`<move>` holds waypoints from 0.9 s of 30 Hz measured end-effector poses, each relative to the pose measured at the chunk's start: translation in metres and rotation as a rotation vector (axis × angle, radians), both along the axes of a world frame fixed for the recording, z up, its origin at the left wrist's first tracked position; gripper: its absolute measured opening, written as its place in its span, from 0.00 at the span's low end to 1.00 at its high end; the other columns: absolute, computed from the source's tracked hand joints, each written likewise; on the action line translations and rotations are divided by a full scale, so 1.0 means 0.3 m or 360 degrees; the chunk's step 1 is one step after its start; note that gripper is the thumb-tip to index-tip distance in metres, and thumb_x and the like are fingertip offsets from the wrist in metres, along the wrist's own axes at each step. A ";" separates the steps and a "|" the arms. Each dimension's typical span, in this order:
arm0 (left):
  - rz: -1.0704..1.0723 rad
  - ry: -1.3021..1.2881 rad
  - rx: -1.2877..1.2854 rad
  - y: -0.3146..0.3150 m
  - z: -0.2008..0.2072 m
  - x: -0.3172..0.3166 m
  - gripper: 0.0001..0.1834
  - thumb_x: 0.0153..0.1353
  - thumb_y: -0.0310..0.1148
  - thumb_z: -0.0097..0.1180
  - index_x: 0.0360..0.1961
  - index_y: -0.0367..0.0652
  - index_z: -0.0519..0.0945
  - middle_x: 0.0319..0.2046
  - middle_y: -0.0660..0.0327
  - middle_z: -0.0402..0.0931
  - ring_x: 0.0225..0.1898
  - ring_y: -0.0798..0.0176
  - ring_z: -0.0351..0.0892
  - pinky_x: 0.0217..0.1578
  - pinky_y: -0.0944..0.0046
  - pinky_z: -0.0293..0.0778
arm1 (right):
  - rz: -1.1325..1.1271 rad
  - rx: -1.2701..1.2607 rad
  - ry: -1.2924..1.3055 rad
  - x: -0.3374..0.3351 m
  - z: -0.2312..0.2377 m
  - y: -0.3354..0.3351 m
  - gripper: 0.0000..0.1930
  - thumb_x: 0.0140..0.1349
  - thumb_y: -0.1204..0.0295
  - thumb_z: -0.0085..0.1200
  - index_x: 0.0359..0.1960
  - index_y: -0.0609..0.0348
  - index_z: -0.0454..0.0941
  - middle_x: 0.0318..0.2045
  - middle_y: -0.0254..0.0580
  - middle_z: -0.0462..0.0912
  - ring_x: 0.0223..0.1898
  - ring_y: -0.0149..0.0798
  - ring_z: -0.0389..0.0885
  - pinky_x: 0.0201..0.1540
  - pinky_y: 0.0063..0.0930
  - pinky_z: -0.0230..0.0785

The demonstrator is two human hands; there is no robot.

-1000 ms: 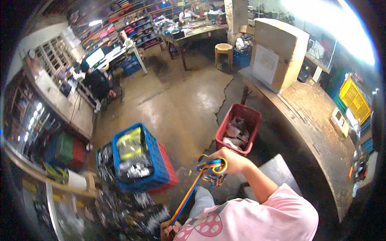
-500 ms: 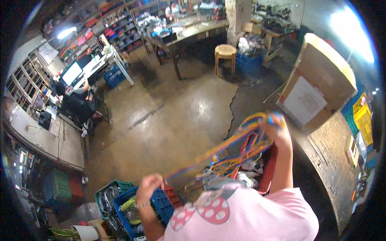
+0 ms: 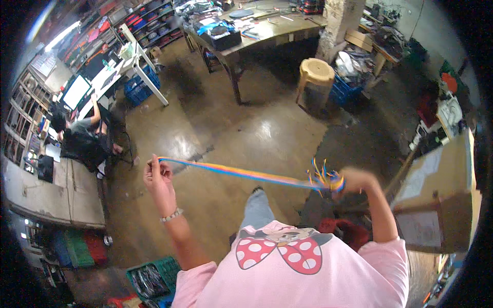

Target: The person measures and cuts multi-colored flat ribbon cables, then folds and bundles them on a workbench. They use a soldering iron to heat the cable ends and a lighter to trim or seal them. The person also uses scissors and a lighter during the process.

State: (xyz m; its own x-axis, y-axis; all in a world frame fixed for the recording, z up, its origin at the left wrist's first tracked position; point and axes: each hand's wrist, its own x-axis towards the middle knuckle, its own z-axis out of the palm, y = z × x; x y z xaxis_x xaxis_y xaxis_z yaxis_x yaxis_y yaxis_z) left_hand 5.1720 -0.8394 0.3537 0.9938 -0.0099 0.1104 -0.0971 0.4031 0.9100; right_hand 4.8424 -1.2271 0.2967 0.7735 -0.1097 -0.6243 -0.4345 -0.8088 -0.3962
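Note:
A bundle of thin blue, yellow and pinkish cords (image 3: 241,175) stretches between my two hands above the floor, sloping slightly down to the right. My left hand (image 3: 158,177) pinches one end of it between thumb and fingertips. At the other side my right hand (image 3: 357,180), somewhat blurred, is closed around the bundle. Loose cord ends (image 3: 322,174) fan out just left of that hand.
A cardboard box (image 3: 436,190) stands close to my right arm. Green crates (image 3: 154,280) sit at lower left. Farther off are a stool (image 3: 315,74), a long worktable (image 3: 277,28) and a person (image 3: 84,136) seated at a desk.
My left hand has moved up and left, and the cords, earlier looped and hanging near a red bin, are now drawn into a straight bundle. The view has turned.

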 end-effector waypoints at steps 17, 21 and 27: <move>-0.0312 -0.0105 -0.0881 -1.066 -0.207 1.571 0.10 0.65 0.38 0.49 0.32 0.42 0.70 0.30 0.63 0.68 0.33 0.68 0.69 0.32 0.71 0.70 | -0.2870 0.0176 -0.1334 0.314 -0.221 -0.994 0.18 0.47 0.70 0.67 0.35 0.54 0.69 0.34 0.31 0.73 0.33 0.27 0.74 0.29 0.23 0.68; -0.0069 0.0155 -0.0599 -1.433 -0.168 1.665 0.13 0.65 0.43 0.48 0.39 0.45 0.72 0.39 0.65 0.73 0.37 0.67 0.74 0.37 0.69 0.75 | -0.1694 0.0401 -0.1991 0.723 0.135 -1.455 0.14 0.59 0.55 0.53 0.27 0.49 0.66 0.27 0.29 0.67 0.29 0.27 0.66 0.31 0.22 0.61; -0.0316 0.0321 -0.0419 -1.918 -0.187 1.738 0.14 0.67 0.45 0.44 0.40 0.46 0.71 0.38 0.64 0.74 0.32 0.67 0.76 0.31 0.71 0.78 | -0.1884 0.0033 -0.2329 1.319 0.759 -2.055 0.19 0.52 0.64 0.62 0.46 0.54 0.79 0.40 0.30 0.75 0.42 0.25 0.72 0.44 0.19 0.64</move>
